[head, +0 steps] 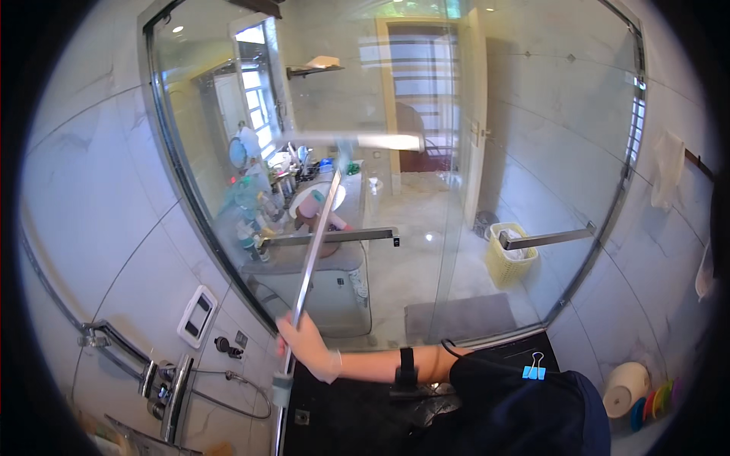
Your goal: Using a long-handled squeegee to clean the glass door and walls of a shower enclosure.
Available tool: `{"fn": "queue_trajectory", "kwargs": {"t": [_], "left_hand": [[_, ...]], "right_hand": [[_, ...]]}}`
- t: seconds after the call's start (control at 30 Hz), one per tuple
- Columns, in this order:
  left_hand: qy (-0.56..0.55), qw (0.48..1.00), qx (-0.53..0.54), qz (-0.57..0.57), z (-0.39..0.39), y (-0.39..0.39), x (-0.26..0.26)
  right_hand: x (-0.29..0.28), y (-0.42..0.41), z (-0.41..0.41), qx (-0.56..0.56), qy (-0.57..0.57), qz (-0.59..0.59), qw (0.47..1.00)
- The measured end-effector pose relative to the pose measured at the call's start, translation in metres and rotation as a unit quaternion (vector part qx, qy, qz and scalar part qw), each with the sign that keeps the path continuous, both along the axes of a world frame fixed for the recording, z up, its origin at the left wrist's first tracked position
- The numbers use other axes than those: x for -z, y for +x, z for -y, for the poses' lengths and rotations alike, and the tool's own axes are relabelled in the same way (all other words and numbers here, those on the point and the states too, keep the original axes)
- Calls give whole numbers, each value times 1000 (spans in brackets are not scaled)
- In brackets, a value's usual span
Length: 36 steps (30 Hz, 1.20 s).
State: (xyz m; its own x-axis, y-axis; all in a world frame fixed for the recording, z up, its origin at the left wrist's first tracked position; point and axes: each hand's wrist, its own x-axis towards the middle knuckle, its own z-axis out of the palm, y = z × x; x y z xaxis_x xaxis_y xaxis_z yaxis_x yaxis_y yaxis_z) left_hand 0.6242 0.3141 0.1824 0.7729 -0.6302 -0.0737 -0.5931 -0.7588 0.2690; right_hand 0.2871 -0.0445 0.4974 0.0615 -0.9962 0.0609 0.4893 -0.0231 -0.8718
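My right hand (311, 347), which appears to wear a thin pale glove, is closed around the metal pole (312, 256) of a long-handled cleaning tool. A grey collar (281, 390) sits on the pole just below my grip. Up the pole, a pale, motion-blurred crossbar head (393, 141), like a squeegee, lies across the glass shower screen (422, 239); whether it touches the glass I cannot tell. My left hand is out of view, and the pole's lower end leaves the picture at the bottom.
Metal handles (342, 235) cross the glass. Shower fittings (171, 399) and a hose line the left wall, below a white-framed wall panel (197, 317). Beyond the glass are a vanity counter (348, 265) with bottles and a yellow basket (510, 262). A white container (627, 390) stands at lower right.
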Motion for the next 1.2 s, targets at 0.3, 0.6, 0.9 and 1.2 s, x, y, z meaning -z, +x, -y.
{"fn": "queue_trajectory", "kwargs": {"t": [0.3, 0.6, 0.9, 1.2], "left_hand": [[-379, 925, 23, 3, 224, -168, -170], [-62, 989, 64, -122, 83, -187, -20], [221, 956, -142, -131, -24, -211, -40], [-400, 905, 16, -141, 293, -235, -184]], "right_hand": [[-230, -19, 140, 118, -188, -28, 975], [18, -3, 104, 18, -109, -120, 987], [42, 15, 22, -105, -18, -74, 992], [-281, 3, 182, 42, -252, -45, 966]]}}
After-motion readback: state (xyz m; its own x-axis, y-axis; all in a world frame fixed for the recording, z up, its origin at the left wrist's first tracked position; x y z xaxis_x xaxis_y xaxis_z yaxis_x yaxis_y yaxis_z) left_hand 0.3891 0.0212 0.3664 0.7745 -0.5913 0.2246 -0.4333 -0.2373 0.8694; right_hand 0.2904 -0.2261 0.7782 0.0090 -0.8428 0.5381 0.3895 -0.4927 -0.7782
